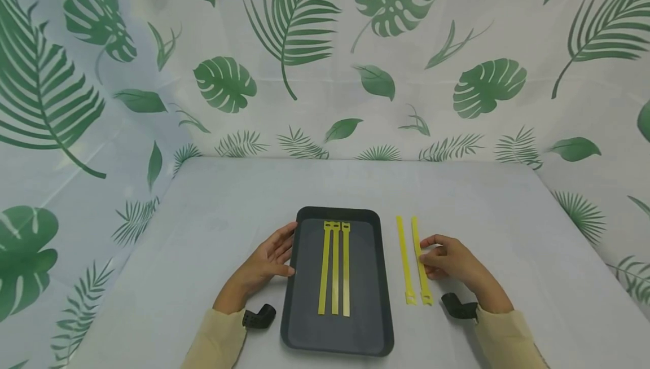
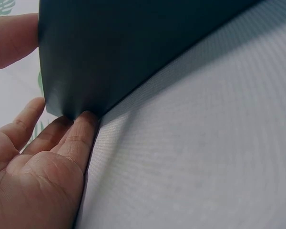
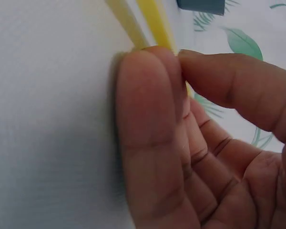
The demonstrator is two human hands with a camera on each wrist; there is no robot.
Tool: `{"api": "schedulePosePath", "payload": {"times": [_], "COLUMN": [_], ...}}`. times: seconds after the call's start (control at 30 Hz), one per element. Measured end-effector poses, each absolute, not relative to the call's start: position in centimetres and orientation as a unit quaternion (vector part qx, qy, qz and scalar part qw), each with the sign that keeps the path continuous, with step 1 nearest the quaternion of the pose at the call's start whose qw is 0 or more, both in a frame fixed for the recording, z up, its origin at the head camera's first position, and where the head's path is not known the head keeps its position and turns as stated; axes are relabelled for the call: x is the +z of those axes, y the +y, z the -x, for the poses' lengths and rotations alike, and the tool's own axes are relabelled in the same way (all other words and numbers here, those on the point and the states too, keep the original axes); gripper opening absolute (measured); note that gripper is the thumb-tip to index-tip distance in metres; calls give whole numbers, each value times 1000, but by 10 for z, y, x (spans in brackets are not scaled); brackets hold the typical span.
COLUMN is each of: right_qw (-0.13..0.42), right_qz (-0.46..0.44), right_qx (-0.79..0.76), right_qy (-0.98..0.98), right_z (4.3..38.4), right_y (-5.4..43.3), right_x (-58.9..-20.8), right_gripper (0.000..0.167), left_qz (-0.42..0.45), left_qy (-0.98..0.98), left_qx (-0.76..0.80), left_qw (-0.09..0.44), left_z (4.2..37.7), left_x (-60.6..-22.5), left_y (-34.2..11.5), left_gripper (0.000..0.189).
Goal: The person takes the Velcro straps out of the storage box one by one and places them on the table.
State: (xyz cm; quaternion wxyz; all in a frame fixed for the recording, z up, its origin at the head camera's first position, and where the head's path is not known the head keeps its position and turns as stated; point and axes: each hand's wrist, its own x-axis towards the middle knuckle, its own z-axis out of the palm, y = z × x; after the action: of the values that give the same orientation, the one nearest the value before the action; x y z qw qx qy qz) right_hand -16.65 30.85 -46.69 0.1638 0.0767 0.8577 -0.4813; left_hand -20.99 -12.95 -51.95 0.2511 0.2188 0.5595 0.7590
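A dark grey tray lies on the white-covered table, with three yellow hook-and-loop cable ties side by side in it, slotted heads at the far end. My left hand rests at the tray's left edge; in the left wrist view its extended fingers touch the tray's side wall, thumb near the rim. Right of the tray, two more ties lie lengthwise, heads toward me. The outer cable tie is pinched between the thumb and fingertips of my right hand. Beside it lies the inner tie, untouched.
Black wrist-worn cameras sit at both wrists, close over the table. The white tabletop runs back to a curtain printed with green leaves, which also hangs along both sides.
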Motion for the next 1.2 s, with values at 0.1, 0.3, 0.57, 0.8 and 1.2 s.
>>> {"api": "schedulePosePath", "payload": {"times": [0.1, 0.3, 0.57, 0.8, 1.2], "right_qw": [152, 142, 129, 124, 112], "right_qz": [-87, -109, -99, -69, 10], "right_qx": [-446, -396, -382, -401, -430], "right_qy": [878, 901, 910, 905, 896], "right_z": [167, 169, 172, 176, 179], "right_y": [307, 306, 305, 297, 281], "right_x": [-465, -460, -456, -449, -441], "right_gripper": [37, 32, 35, 32, 31], "left_qz": [-223, -225, -222, -222, -218], "left_qy": [559, 559, 562, 557, 566], "left_qx": [758, 757, 755, 759, 753], "left_qw": [252, 253, 255, 255, 254], "left_z": [211, 211, 211, 211, 212], "left_x": [-521, -522, -522, -521, -522], "left_y": [-129, -130, -131, -131, -131], "left_gripper": [111, 111, 112, 112, 111]}}
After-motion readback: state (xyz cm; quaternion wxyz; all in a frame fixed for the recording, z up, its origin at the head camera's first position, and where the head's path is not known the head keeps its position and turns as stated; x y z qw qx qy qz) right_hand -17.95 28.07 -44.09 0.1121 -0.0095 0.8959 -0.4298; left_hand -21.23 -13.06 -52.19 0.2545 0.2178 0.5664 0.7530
